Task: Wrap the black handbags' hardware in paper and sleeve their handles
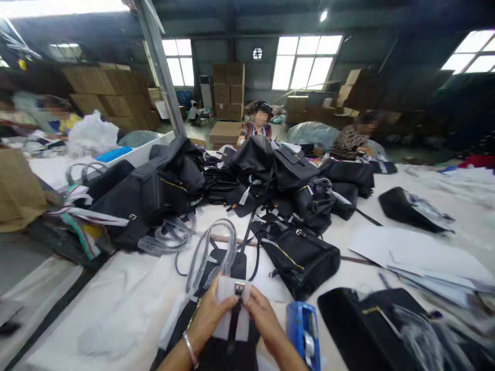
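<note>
A black bag point(209, 350) lies in front of me, with plastic-wrapped handles point(230, 234) looping up from its far end. Down its middle runs a black strap point(234, 324) with a metal buckle point(240, 287). A white translucent sheet point(243, 330) lies under the strap and buckle. My left hand point(211, 309) is closed on the sheet's left edge, its thumb against the strap just below the buckle. On the other side my right hand point(263, 313) pinches the sheet's right edge beside the buckle. The fingertips under the sheet are hidden.
A blue tape dispenser point(303, 330) stands right of my right hand. Black bags point(301, 252) surround the work area, heaped high at the back. White sheets point(421, 255) lie at right. Across the table sits a person point(257, 129); cartons point(228, 90) are stacked behind.
</note>
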